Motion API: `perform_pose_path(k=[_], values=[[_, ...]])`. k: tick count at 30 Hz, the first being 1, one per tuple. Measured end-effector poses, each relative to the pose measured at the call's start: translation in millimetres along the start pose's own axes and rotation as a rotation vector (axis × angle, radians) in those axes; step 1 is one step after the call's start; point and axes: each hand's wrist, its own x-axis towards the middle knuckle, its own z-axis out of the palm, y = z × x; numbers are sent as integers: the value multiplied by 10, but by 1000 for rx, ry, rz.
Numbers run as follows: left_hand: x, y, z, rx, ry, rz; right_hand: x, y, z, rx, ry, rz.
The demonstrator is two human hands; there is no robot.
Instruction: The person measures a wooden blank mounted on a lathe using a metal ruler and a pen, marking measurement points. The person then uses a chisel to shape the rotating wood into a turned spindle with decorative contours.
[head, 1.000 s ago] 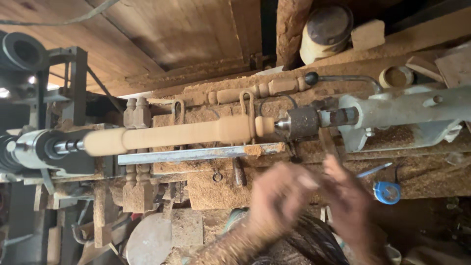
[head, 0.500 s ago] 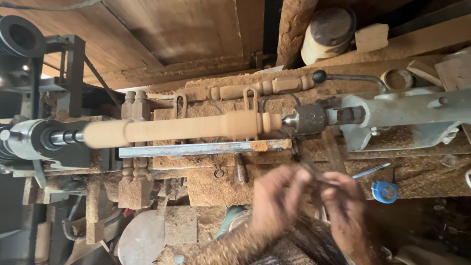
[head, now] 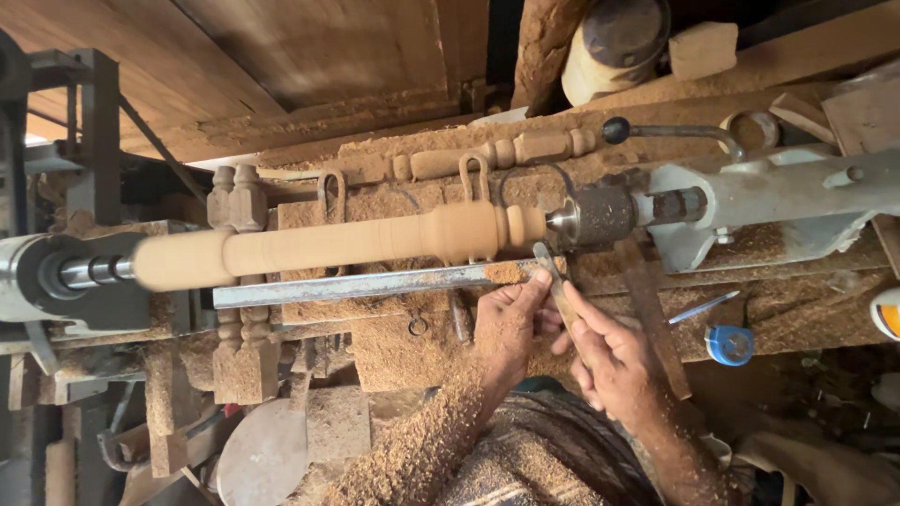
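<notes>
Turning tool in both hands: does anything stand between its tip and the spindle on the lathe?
Nothing visible blocks it. The turning tool, held by the left hand and right hand, lies across the metal tool rest, its tip at the right end of the wooden spindle. Whether they touch, I cannot tell.

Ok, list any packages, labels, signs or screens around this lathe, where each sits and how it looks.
Tub: top shelf behind the lathe, round, cream with a dark lid.
Small blue round case: on the sawdust-covered bench, right of the right hand.
White and orange container: right edge, cut off.
No signs or screens.
</notes>
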Motion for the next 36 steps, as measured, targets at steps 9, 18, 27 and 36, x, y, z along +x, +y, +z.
perform_pose_path(k=[9,18,27,36], values=[[-10,44,21,-44,11,2,3,-2,104,65,73,59],[-23,100,62,-81,17,-42,-91,-175,323,143,170,202],[-43,129,64,-62,7,-51,-59,-139,265,121,139,152],[2,93,48,-45,30,-35,16,-83,61,12,43,144]])
